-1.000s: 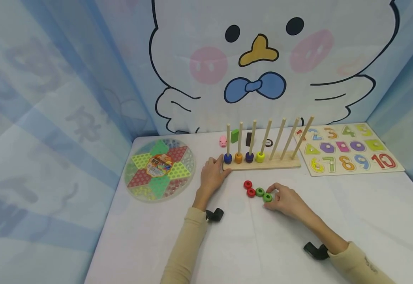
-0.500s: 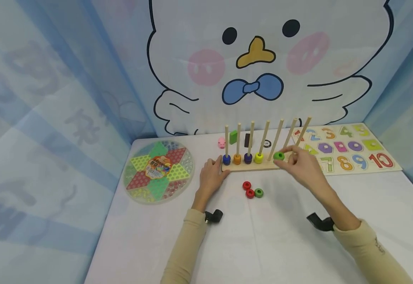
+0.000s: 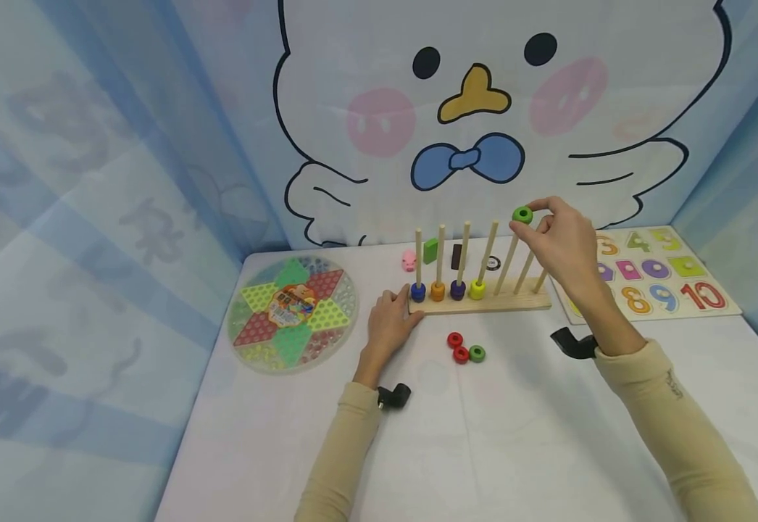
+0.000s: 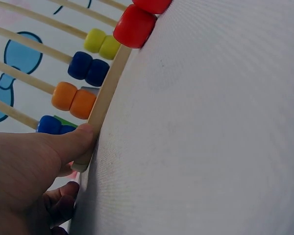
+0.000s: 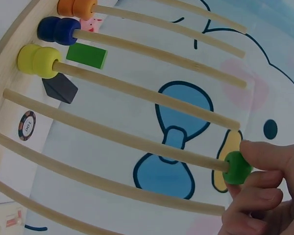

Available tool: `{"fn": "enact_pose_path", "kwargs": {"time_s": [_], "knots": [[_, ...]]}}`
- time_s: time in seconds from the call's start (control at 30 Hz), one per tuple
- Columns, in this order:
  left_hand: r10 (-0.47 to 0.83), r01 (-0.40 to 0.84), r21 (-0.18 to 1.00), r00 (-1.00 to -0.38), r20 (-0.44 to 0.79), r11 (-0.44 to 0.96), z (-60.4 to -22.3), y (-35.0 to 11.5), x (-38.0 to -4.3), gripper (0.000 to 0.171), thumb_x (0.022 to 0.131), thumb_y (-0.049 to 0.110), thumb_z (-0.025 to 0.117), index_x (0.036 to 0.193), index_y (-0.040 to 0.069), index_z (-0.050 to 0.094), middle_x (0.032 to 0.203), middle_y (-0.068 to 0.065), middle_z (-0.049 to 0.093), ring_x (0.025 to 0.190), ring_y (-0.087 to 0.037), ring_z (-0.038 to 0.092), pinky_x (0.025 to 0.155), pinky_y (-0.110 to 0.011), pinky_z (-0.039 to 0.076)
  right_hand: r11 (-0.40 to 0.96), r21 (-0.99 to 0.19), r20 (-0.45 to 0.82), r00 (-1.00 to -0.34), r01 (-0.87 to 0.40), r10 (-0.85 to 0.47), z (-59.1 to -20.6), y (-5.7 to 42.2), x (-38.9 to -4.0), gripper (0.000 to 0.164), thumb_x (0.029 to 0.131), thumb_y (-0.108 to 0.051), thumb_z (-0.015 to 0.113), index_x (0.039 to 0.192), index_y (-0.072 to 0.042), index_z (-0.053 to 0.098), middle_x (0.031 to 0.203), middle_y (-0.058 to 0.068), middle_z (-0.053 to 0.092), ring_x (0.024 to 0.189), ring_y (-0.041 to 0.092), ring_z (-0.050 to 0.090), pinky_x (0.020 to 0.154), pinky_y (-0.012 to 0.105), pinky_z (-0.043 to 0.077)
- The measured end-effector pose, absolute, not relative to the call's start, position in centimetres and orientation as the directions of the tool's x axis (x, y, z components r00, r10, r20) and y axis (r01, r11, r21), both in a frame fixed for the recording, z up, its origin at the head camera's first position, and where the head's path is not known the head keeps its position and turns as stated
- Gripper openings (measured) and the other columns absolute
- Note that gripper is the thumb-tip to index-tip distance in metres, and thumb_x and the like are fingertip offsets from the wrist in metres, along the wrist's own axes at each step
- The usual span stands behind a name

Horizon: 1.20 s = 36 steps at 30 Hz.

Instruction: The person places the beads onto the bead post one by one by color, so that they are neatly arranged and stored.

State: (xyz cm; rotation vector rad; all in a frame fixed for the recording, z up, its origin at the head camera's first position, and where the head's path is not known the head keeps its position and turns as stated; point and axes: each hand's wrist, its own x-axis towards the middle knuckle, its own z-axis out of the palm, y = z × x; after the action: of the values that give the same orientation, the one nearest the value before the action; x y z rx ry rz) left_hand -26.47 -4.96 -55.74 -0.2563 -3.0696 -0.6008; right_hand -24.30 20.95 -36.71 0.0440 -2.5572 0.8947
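My right hand (image 3: 564,239) pinches a green bead (image 5: 237,167) between thumb and fingers, at the top end of the fifth peg from the left. My left hand (image 3: 388,324) grips the left end of the wooden peg rack (image 3: 483,305), its thumb on the front edge in the left wrist view. On the rack's first pegs sit beads in pairs: blue (image 3: 418,292), orange (image 4: 73,100), dark blue (image 5: 57,30) and yellow (image 5: 38,60). Two red beads (image 3: 460,354) and another green bead (image 3: 477,354) lie together on the white cloth before the rack.
A round Chinese checkers board (image 3: 290,313) lies at the left. To the right is a number puzzle board (image 3: 656,279), partly behind my right arm. Behind the rack are a pink pig figure (image 3: 409,260), a green block (image 3: 430,250), a black block (image 5: 60,88) and a round chip (image 5: 27,125).
My right hand has picked up one green bead from the table and raised it up to the top of the fifth peg. The left hand stays at the rack's end.
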Motion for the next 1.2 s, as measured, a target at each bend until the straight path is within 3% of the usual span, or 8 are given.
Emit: {"fn": "enact_pose_path", "kwargs": {"time_s": [0.17, 0.3, 0.37, 0.53, 0.63, 0.77, 0.93, 1.2], "knots": [[0.167, 0.168, 0.380, -0.985, 0.034, 0.910, -55.4, -4.6, -26.4, 0.069, 0.089, 0.053, 0.058, 0.146, 0.020, 0.039, 0.104, -0.003, 0.049, 0.085, -0.015, 0.044, 0.069, -0.028, 0.038, 0.790, -0.593, 0.400, -0.909, -0.155, 0.121, -37.8, 21.3, -24.1, 0.051, 0.089, -0.038, 0.065, 0.124, -0.002, 0.057, 0.059, 0.007, 0.051, 0.043, 0.018, 0.041, 0.037, 0.029, 0.026], [0.171, 0.172, 0.372, -0.985, 0.035, 0.912, -55.2, -4.6, -26.3, 0.069, 0.089, 0.053, 0.057, 0.146, 0.019, 0.039, 0.104, -0.003, 0.048, 0.085, -0.015, 0.044, 0.069, -0.028, 0.038, 0.755, -0.617, 0.463, -0.878, -0.221, 0.121, -39.7, 21.0, -22.7, 0.051, 0.089, -0.034, 0.067, 0.129, -0.005, 0.053, 0.058, 0.006, 0.050, 0.044, 0.018, 0.041, 0.039, 0.027, 0.027], [0.170, 0.169, 0.369, -0.985, 0.032, 0.914, -55.1, -4.7, -26.3, 0.069, 0.089, 0.054, 0.057, 0.147, 0.020, 0.039, 0.104, -0.004, 0.049, 0.086, -0.015, 0.045, 0.070, -0.028, 0.038, 0.733, -0.636, 0.434, -0.898, -0.243, 0.079, -41.0, 20.4, -21.7, 0.049, 0.089, -0.030, 0.068, 0.127, -0.005, 0.053, 0.057, 0.005, 0.050, 0.044, 0.017, 0.041, 0.040, 0.027, 0.028], [0.159, 0.161, 0.366, -0.987, 0.034, 0.917, -55.1, -5.0, -26.2, 0.069, 0.089, 0.053, 0.057, 0.146, 0.020, 0.039, 0.106, -0.005, 0.050, 0.087, -0.016, 0.046, 0.071, -0.030, 0.039, 0.702, -0.695, 0.089, -0.987, -0.156, -0.132, -44.8, 19.0, -19.6, 0.046, 0.086, -0.032, 0.070, 0.120, -0.003, 0.057, 0.057, 0.001, 0.050, 0.048, 0.015, 0.041, 0.044, 0.027, 0.031], [0.158, 0.164, 0.372, -0.986, 0.046, 0.914, -55.2, -5.0, -26.1, 0.068, 0.089, 0.052, 0.058, 0.146, 0.019, 0.040, 0.106, -0.005, 0.050, 0.087, -0.017, 0.046, 0.071, -0.030, 0.040, 0.714, -0.693, -0.104, -0.966, -0.101, -0.237, -47.3, 18.6, -19.0, 0.047, 0.082, -0.030, 0.075, 0.118, -0.004, 0.059, 0.057, -0.001, 0.050, 0.050, 0.013, 0.041, 0.047, 0.027, 0.032], [0.159, 0.160, 0.367, -0.987, 0.034, 0.916, -55.4, -4.9, -26.2, 0.068, 0.090, 0.053, 0.057, 0.146, 0.020, 0.039, 0.106, -0.005, 0.050, 0.088, -0.016, 0.046, 0.071, -0.030, 0.039, 0.734, -0.675, -0.219, -0.930, -0.073, -0.294, -50.0, 18.7, -18.5, 0.047, 0.077, -0.022, 0.079, 0.116, -0.004, 0.059, 0.057, -0.001, 0.051, 0.051, 0.013, 0.044, 0.050, 0.029, 0.035], [0.154, 0.152, 0.362, -0.988, 0.024, 0.920, -55.5, -4.8, -26.3, 0.069, 0.090, 0.054, 0.057, 0.147, 0.020, 0.038, 0.108, -0.005, 0.050, 0.089, -0.016, 0.046, 0.072, -0.030, 0.040, 0.725, -0.684, -0.205, -0.934, -0.076, -0.291, -51.6, 18.9, -18.1, 0.042, 0.074, -0.018, 0.080, 0.109, -0.006, 0.061, 0.057, -0.001, 0.052, 0.051, 0.013, 0.046, 0.050, 0.029, 0.035], [0.152, 0.151, 0.381, -0.988, 0.028, 0.912, -55.3, -4.9, -26.2, 0.068, 0.090, 0.053, 0.057, 0.147, 0.019, 0.039, 0.108, -0.005, 0.050, 0.090, -0.017, 0.046, 0.073, -0.031, 0.040, 0.743, -0.659, -0.123, -0.959, -0.114, -0.255, -51.2, 18.9, -18.0, 0.035, 0.079, -0.025, 0.078, 0.105, -0.007, 0.063, 0.058, -0.002, 0.051, 0.051, 0.013, 0.046, 0.048, 0.028, 0.035]]}}
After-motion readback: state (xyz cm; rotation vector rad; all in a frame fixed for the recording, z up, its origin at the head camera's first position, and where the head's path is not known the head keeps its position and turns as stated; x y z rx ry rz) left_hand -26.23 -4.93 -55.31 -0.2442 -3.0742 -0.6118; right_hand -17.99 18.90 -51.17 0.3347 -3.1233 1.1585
